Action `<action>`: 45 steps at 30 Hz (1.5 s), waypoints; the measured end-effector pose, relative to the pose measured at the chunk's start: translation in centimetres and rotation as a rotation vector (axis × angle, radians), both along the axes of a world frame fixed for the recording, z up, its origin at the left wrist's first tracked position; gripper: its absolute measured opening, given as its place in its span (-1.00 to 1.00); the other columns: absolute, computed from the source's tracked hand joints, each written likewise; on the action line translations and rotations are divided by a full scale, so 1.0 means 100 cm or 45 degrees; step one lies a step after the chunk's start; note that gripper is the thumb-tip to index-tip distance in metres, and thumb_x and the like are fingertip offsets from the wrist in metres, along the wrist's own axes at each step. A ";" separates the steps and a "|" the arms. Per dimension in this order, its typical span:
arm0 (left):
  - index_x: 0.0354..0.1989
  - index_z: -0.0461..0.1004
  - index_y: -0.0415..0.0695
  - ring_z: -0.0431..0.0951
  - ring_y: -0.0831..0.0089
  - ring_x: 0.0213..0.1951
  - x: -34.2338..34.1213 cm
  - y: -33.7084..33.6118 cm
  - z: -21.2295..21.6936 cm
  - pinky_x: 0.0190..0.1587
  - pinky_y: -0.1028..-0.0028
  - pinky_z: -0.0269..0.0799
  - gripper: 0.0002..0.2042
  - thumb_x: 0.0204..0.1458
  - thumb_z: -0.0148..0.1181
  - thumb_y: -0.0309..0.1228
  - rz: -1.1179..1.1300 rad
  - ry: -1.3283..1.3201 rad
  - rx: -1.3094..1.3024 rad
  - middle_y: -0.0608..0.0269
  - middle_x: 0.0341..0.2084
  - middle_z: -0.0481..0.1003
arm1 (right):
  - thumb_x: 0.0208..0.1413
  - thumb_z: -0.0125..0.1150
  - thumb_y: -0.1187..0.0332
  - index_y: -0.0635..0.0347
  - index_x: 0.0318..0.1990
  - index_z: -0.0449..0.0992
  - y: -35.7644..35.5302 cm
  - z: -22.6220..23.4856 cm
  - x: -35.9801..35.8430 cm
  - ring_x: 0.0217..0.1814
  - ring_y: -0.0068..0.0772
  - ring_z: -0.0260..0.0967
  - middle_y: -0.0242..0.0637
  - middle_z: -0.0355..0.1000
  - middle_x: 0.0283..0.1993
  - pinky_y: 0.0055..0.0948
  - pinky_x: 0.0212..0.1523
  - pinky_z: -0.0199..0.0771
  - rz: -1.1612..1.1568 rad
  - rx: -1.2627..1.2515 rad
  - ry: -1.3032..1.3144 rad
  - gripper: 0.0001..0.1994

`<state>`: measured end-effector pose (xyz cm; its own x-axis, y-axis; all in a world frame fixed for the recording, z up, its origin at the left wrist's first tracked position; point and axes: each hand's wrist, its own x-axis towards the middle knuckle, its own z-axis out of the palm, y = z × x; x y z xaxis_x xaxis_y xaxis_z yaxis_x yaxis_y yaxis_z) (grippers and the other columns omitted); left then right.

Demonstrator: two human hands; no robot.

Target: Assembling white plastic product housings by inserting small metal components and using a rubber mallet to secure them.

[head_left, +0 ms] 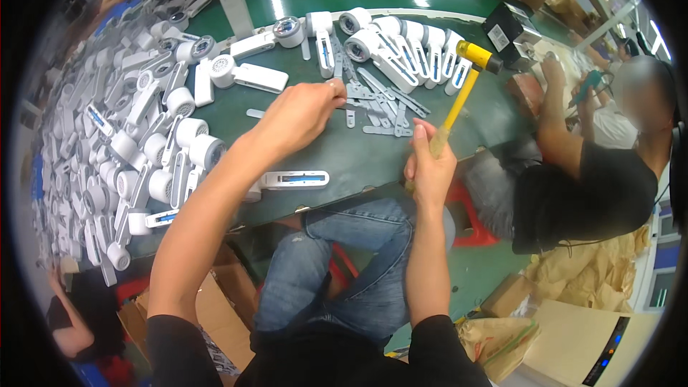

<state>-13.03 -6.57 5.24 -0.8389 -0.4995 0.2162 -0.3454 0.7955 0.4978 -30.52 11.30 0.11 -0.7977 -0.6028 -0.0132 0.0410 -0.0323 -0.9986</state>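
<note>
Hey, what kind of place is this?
Likely a factory assembly workshop: many similar white plastic units heaped on a green worktable, a yellow hammer in the right hand, and a co-worker nearby.

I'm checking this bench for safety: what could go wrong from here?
The right hand holds a yellow mallet raised; a careless strike near the loose grey strips might catch the left hand.

A co-worker is close by on the right, so a wide swing might endanger them.

The white unit lying near the table's front edge, beside the left forearm, could perhaps be knocked off.
</note>
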 end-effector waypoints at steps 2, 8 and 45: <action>-0.08 0.55 -0.23 0.63 -0.06 -0.11 0.035 0.016 0.002 -0.06 0.10 0.55 -0.83 0.17 0.17 -0.54 -0.091 0.180 -0.274 -0.02 -0.16 0.62 | 0.42 0.25 0.18 0.33 0.11 0.60 0.003 0.004 0.012 -0.70 -0.73 0.21 -0.40 0.48 -0.42 -0.60 -0.70 0.09 0.223 -0.071 -0.102 -0.64; -0.07 0.56 -0.26 0.64 0.07 -0.20 0.107 0.084 -0.006 -0.16 0.25 0.60 -0.68 -0.07 0.30 -0.58 -0.180 0.517 -0.438 0.06 -0.19 0.58 | 0.38 0.28 0.33 0.38 0.12 0.60 0.030 0.042 0.066 -0.69 -0.71 0.26 -0.29 0.59 -0.35 -0.64 -0.68 0.18 0.866 0.111 -0.445 -0.69; -0.25 0.65 -0.14 0.61 0.20 -0.14 0.142 0.053 -0.049 -0.09 0.26 0.48 -0.77 -0.08 0.50 -0.38 0.108 0.481 -0.277 0.25 -0.31 0.61 | 0.37 0.30 0.26 0.29 0.07 0.64 -0.027 0.026 0.097 -0.74 -0.65 0.13 -0.49 0.30 -0.67 -0.54 -0.69 0.09 0.807 0.674 -0.317 -0.71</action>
